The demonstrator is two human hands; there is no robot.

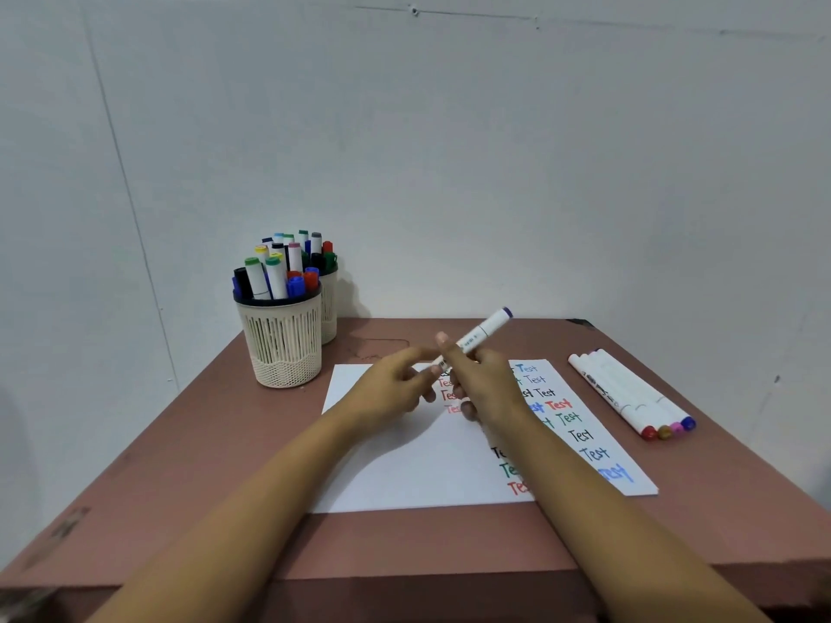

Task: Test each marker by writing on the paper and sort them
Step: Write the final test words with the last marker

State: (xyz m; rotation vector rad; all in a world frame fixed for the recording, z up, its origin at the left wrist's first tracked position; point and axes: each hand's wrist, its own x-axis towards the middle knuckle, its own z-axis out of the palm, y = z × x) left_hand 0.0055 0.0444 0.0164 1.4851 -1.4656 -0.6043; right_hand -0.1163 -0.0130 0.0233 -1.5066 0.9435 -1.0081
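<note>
Directly under both hands I see the brown table (180, 465), its near edge beneath the forearms. The paper (404, 469) lies below the hands, unwritten on the left hand's (386, 388) side. Two marker cups (283, 348) stand beyond the left hand. Four markers (629, 393) lie right of the right hand (488, 379), which grips one marker (488, 328), tilted. Hands close together; left fingertips at its lower end, grip unclear.

A white paper sheet (404, 469) lettered "Test" in blue, red, green and black lies on a reddish-brown table (180, 465), a dark-rimmed cream slotted cup (283, 344) far left, four white markers (629, 393) capped red, ochre, pink and blue right, one white plastic marker (485, 330) capped dark blue.
</note>
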